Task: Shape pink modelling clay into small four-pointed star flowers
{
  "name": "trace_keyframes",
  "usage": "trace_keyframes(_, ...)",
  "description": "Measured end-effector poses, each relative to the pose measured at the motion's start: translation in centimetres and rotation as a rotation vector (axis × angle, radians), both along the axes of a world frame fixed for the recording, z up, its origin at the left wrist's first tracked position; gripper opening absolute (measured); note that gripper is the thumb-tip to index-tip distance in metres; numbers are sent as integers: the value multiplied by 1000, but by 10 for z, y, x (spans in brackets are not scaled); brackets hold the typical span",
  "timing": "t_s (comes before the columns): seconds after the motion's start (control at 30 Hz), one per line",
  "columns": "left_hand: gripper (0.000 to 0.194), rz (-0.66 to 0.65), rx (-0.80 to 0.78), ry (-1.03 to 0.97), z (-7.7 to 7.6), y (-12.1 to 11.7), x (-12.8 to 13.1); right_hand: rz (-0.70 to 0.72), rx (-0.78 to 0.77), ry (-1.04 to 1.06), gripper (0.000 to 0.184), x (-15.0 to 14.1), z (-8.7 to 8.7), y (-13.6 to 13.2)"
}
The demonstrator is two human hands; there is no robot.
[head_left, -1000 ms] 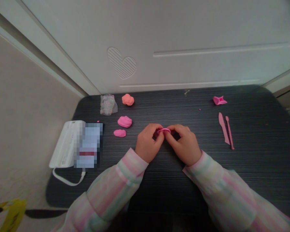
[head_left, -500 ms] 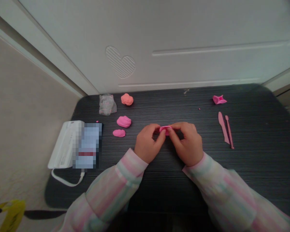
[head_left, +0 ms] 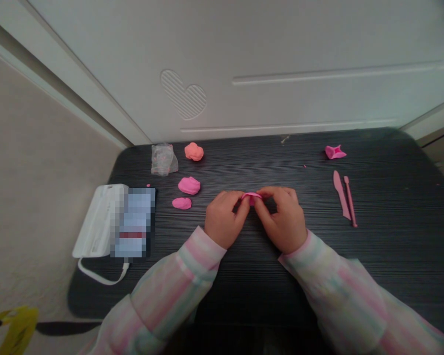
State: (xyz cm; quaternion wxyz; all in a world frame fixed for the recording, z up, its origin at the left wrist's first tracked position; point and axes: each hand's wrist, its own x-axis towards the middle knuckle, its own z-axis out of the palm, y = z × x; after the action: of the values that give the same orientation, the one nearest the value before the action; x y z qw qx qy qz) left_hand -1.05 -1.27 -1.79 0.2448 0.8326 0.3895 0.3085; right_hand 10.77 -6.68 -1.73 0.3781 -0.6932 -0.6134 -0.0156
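A small flattened piece of pink modelling clay (head_left: 252, 195) is pinched between my two hands above the middle of the dark table. My left hand (head_left: 226, 217) grips its left end with thumb and forefinger. On its right end, the thumb and fingers of my right hand (head_left: 282, 217) press together. My fingers cover part of the piece. Left of my hands lie a larger pink clay lump (head_left: 189, 186) and a smaller pink clay lump (head_left: 181, 203). An orange clay lump (head_left: 194, 152) sits behind them.
A clear plastic bag (head_left: 164, 159) lies at the back left. Nearer are a white power bank (head_left: 99, 222) and a phone (head_left: 135, 222) with a white cable (head_left: 103, 281). At right, a shaped pink clay piece (head_left: 335, 152) lies behind a pink plastic knife (head_left: 341, 195) and a thin pink modelling stick (head_left: 350, 201).
Both hands have shifted slightly left with the clay between them. The fingertips have moved a little on the piece, and its upper edge now looks more curved.
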Motion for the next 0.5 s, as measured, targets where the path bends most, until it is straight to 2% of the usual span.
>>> trace_keyframes(0.3, 16, 29, 14, 26, 0, 1, 0, 37, -183, -13, 13, 0, -2, 2)
trace_keyframes(0.5, 18, -3, -100, -16, 2, 1, 0, 8, -173, 127, 13, 0, 2, 2)
